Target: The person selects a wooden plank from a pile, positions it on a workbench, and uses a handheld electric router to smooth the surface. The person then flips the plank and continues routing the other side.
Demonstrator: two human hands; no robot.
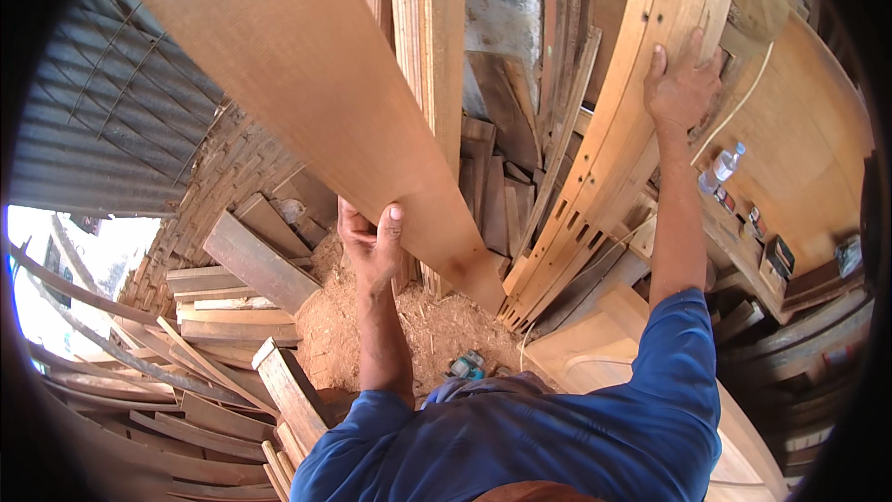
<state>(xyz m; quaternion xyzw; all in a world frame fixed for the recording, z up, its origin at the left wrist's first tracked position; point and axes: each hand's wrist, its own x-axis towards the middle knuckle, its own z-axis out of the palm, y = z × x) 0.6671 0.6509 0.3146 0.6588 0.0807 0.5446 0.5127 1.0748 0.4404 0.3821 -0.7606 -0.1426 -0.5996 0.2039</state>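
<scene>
A wide, smooth wooden board (307,84) slants from the upper left down to the middle. My left hand (372,237) grips its left edge, thumb on the face and fingers curled beneath. To the right stand several long timber beams (609,130) side by side, with dark holes along them and slots cut near their lower ends. The board's lower end comes close to the slotted ends; whether they touch I cannot tell. My right hand (685,84) rests on the outer beam with its fingers spread, holding nothing.
Sawdust and shavings (427,330) cover the floor, where a teal power tool (466,365) lies. Stacked offcuts (232,307) fill the left side. A clear plastic bottle (722,167) stands on the right near a pale cord (743,102). Corrugated metal sheet (111,93) is at the upper left.
</scene>
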